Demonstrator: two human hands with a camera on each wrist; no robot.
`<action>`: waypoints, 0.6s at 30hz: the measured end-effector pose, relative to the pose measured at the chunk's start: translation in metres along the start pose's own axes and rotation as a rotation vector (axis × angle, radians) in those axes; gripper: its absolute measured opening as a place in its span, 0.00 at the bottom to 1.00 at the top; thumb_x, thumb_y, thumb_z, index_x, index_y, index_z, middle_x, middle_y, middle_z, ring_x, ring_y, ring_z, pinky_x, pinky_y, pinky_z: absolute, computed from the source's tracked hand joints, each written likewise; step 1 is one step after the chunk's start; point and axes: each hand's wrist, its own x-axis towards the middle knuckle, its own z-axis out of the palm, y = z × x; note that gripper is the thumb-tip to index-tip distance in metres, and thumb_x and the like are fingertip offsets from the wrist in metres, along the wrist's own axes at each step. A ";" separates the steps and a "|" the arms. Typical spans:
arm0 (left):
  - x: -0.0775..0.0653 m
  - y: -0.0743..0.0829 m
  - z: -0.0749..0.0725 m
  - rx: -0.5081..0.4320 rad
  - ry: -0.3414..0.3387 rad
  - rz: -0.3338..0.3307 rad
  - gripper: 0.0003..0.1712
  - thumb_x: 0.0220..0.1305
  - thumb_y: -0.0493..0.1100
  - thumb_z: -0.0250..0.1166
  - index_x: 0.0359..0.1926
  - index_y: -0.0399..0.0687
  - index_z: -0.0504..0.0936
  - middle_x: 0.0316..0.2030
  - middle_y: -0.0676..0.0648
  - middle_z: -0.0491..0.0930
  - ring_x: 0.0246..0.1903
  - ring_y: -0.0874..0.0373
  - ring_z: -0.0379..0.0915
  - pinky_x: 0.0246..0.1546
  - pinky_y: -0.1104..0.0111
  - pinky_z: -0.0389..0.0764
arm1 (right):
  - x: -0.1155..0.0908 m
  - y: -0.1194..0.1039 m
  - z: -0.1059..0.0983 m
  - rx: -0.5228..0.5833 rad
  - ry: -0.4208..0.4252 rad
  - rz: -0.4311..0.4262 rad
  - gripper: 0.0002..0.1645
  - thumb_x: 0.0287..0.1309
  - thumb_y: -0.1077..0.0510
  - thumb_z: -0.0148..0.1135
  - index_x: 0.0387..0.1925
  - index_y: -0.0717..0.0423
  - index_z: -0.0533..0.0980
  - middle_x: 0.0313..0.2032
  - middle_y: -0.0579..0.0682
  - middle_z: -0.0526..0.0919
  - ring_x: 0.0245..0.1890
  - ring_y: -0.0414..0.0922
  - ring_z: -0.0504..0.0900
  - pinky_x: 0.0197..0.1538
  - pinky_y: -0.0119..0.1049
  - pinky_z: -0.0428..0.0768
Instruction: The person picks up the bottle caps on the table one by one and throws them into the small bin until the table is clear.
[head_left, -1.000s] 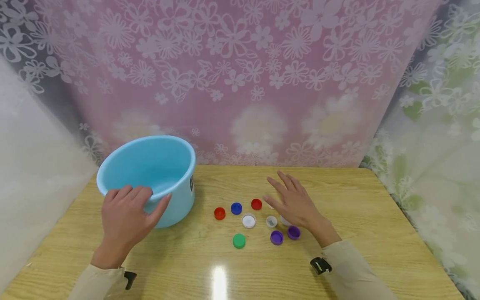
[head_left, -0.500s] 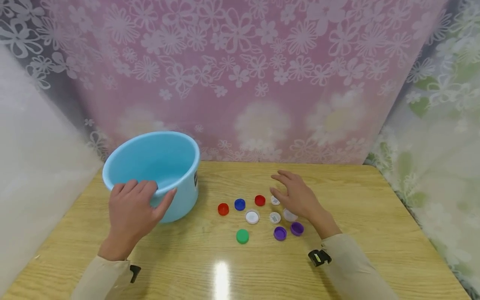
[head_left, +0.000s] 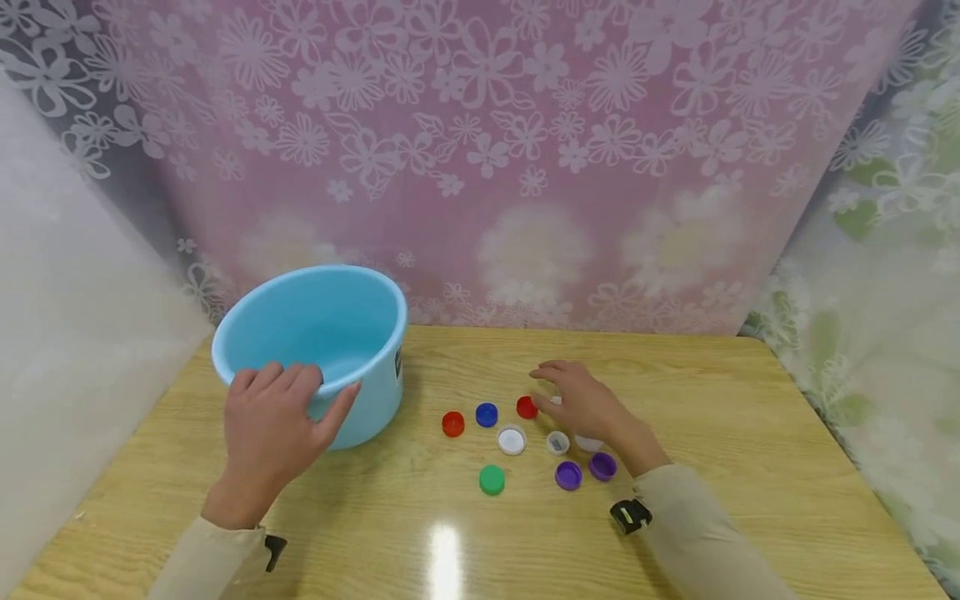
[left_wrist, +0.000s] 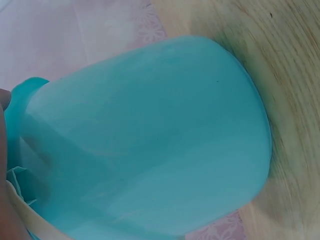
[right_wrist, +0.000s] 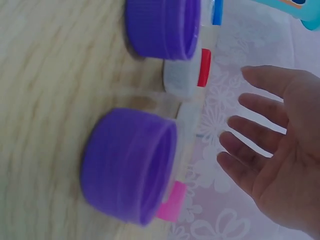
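My left hand (head_left: 273,425) grips the near rim of a light blue plastic basin (head_left: 375,400), fingers over the edge and thumb along the outside. The basin's outer wall (left_wrist: 150,135) fills most of the left wrist view. My right hand (head_left: 592,408) hovers over several bottle caps, with its fingers apart and nothing in them in the right wrist view. Its thumb is closest to a red cap (head_left: 527,407). White caps lie partly hidden beneath the hand. Two purple caps (head_left: 568,476) (head_left: 602,467) sit nearer me. A pink cap (right_wrist: 172,201) shows only in the right wrist view.
Left of the right hand lie another red cap (head_left: 453,424), a blue cap (head_left: 487,415), a white cap (head_left: 512,440) and a green cap (head_left: 492,480). The wooden table (head_left: 360,533) ends at a pink flowered curtain (head_left: 480,167).
My right hand has come lower and slightly left, towards the red cap beside it. The left hand keeps its hold on the basin. The whole head view has shifted slightly.
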 end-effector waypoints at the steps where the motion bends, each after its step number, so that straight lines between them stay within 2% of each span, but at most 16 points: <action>1: 0.000 0.000 0.000 -0.001 -0.001 -0.001 0.29 0.61 0.64 0.53 0.16 0.47 0.62 0.13 0.54 0.55 0.14 0.53 0.50 0.21 0.58 0.56 | 0.001 0.000 0.001 -0.006 -0.020 -0.003 0.28 0.63 0.50 0.59 0.62 0.57 0.70 0.63 0.59 0.68 0.64 0.61 0.63 0.57 0.58 0.68; 7: 0.002 0.003 -0.003 -0.002 0.003 -0.005 0.30 0.61 0.64 0.53 0.16 0.47 0.61 0.13 0.55 0.54 0.14 0.55 0.49 0.21 0.59 0.55 | 0.005 -0.004 0.006 -0.007 -0.097 -0.031 0.29 0.60 0.52 0.64 0.60 0.58 0.71 0.61 0.59 0.70 0.61 0.62 0.66 0.56 0.54 0.71; 12: 0.004 0.003 -0.004 0.003 0.022 0.004 0.29 0.61 0.63 0.53 0.15 0.46 0.62 0.12 0.55 0.53 0.14 0.56 0.47 0.20 0.59 0.55 | 0.010 -0.005 0.011 -0.043 -0.099 -0.075 0.27 0.58 0.55 0.65 0.58 0.59 0.73 0.57 0.57 0.74 0.56 0.58 0.71 0.54 0.49 0.73; 18: 0.001 0.001 0.000 0.003 0.017 -0.003 0.29 0.61 0.63 0.53 0.16 0.46 0.62 0.12 0.54 0.55 0.14 0.55 0.49 0.20 0.59 0.56 | 0.013 -0.008 0.016 -0.083 -0.088 -0.087 0.21 0.57 0.57 0.66 0.53 0.57 0.77 0.52 0.55 0.77 0.49 0.53 0.75 0.48 0.44 0.76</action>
